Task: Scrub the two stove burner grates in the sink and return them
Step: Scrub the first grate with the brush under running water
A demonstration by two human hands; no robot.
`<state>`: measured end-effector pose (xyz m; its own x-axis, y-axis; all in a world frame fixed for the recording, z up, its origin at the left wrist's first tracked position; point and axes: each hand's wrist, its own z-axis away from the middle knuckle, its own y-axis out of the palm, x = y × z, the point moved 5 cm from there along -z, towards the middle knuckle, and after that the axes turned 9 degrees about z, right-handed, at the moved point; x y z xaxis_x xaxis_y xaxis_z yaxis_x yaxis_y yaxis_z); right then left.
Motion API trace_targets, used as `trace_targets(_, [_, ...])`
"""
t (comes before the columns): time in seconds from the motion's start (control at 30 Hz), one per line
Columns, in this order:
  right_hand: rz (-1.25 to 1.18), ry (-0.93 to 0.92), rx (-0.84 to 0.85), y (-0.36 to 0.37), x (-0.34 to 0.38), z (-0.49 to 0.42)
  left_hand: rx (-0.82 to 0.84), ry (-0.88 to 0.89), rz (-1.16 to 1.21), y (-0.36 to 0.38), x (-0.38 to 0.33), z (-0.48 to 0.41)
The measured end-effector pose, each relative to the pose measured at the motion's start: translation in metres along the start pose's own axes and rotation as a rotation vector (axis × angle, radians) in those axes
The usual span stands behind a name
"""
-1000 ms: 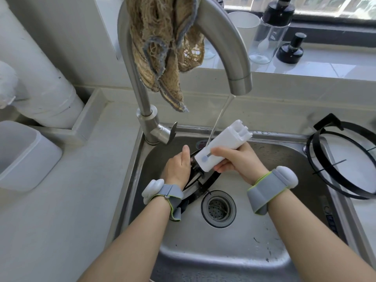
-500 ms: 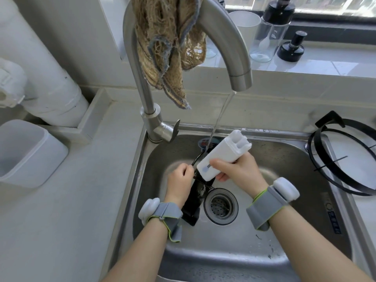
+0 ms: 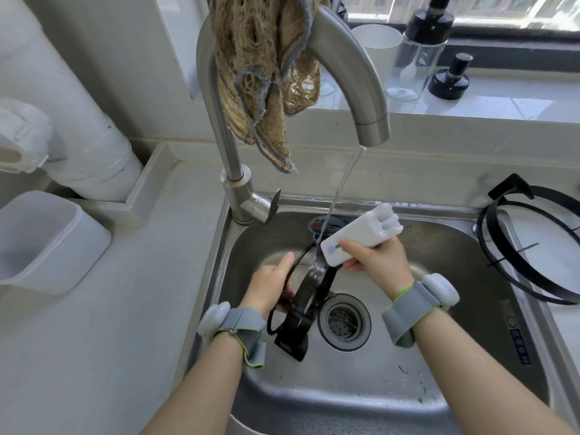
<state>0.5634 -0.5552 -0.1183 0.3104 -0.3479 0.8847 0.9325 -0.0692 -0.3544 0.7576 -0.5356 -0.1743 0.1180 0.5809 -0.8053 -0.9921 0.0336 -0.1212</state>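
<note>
One grate point(image 3: 298, 309) upright in sink point(image 3: 445, 246), left hand point(image 3: 269, 286) clasping it, right hand point(image 3: 378, 262) clasping brush point(image 3: 357, 238) against it.

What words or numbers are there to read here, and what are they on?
Nothing can be read clearly.
Blue label on the right rim of the sink: some characters, too blurred to read.
Round sticker on the sink's back wall: too blurred to read.
Brush: only a blue dot and line, no words.
</note>
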Motion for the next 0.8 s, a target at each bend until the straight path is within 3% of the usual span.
trace_targets(0.1, [-0.017, 0.019, 0.067, 0.013, -0.013, 0.007, 0.095, -0.058, 0.018, 0.014, -0.004, -0.003])
trace_targets(0.23, [-0.111, 0.031, -0.057, 0.004, -0.023, 0.001, 0.233, -0.072, 0.228, 0.036, -0.006, -0.002])
trace_targets(0.33, [-0.053, 0.016, -0.035, -0.001, -0.027, 0.000, 0.135, -0.029, 0.125, 0.041, 0.006, -0.002])
trace_targets(0.47, [-0.136, -0.026, 0.165, 0.007, -0.030, 0.008, 0.026, -0.005, 0.256, 0.036, 0.005, -0.004])
trace_targets(0.6, [-0.047, -0.105, 0.160, 0.009, -0.023, -0.002, 0.007, 0.026, -0.002, 0.032, 0.005, 0.001])
trace_targets(0.8, [0.197, -0.112, 0.153, 0.002, -0.014, -0.020, -0.029, 0.085, -0.163, 0.027, 0.009, -0.004])
